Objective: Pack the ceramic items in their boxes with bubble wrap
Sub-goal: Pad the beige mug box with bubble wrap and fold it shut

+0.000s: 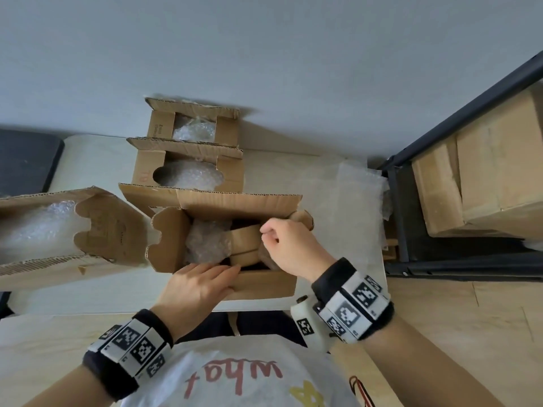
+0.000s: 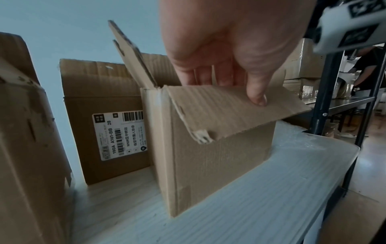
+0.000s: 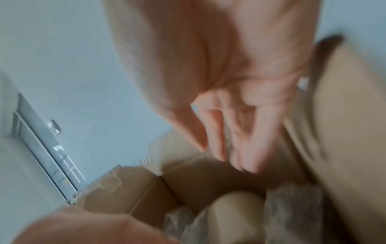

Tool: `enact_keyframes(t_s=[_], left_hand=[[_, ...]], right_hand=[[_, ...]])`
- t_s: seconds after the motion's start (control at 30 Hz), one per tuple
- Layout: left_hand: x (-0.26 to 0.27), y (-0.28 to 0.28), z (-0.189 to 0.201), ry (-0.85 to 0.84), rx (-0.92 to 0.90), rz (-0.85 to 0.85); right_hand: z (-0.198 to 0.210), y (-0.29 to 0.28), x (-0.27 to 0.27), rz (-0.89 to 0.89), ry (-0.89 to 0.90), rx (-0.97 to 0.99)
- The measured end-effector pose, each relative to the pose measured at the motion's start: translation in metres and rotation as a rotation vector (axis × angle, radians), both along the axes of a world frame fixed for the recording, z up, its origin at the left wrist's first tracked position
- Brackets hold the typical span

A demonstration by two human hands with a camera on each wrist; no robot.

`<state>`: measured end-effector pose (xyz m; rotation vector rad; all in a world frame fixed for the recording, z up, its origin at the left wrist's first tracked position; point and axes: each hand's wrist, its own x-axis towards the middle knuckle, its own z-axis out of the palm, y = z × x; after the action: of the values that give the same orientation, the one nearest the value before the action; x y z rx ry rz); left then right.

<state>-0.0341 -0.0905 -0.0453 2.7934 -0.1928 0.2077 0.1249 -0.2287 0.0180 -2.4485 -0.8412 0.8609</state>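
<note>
**Both hands at the open box**

Nearest me, both wrists carry black bands with checkered marker tags. My left hand [image 1: 199, 284] lies over the near edge of the open cardboard box [image 1: 261, 284]; the fingers are straight and reach down inside, while the thumb [image 2: 258, 97] presses on the near flap [image 2: 234, 112], which is folded outward. That is a flat press, nothing gripped.

My right hand [image 1: 289, 249] hovers over the right half of the box, knuckles up, fingers curled with the tips drawn toward the thumb. The wrist view is blurred, so I cannot tell whether it pinches anything.

Inside the box I see a bubble-wrapped bundle [image 1: 207, 242] on the left, touching a cardboard piece [image 1: 245, 245] in the middle. The ceramic itself is hidden by the wrap.

The box stands on the pale worktop [image 1: 97, 295]. Three more open boxes with bubble wrap sit behind and to the left. A loose bubble wrap sheet [image 1: 360, 186] lies to the right, beside a dark metal shelf [image 1: 399, 207] stacked with cartons.
</note>
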Motion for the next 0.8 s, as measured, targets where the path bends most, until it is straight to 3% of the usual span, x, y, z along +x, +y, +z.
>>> enact_keyframes(t_s=[0.07, 0.13, 0.17, 0.33, 0.4, 0.5, 0.6, 0.8], left_hand=[[0.001, 0.002, -0.001, -0.017, 0.003, 0.009], [0.002, 0.004, -0.002, -0.032, 0.004, 0.023], [0.002, 0.004, -0.002, -0.039, 0.005, 0.029], [0.001, 0.003, -0.004, -0.046, 0.038, 0.039], [0.001, 0.002, -0.004, -0.038, 0.040, 0.042], [0.001, 0.001, -0.004, -0.029, 0.031, 0.035], [0.000, 0.001, -0.003, -0.010, 0.038, 0.013], [0.003, 0.002, 0.004, 0.026, 0.067, -0.017]], right_hand=[[0.013, -0.020, 0.009, -0.039, -0.321, 0.344], [0.009, -0.041, 0.026, -0.099, -0.562, 0.421], [0.000, -0.052, 0.036, -0.139, -0.594, 0.373], [-0.077, -0.092, 0.075, -0.305, -0.262, -0.264], [-0.098, -0.096, 0.079, -0.342, -0.145, -0.396], [-0.119, -0.095, 0.079, -0.338, -0.092, -0.462], [-0.128, -0.095, 0.078, -0.324, -0.159, -0.483], [-0.128, -0.101, 0.085, -0.477, -0.249, -0.330]])
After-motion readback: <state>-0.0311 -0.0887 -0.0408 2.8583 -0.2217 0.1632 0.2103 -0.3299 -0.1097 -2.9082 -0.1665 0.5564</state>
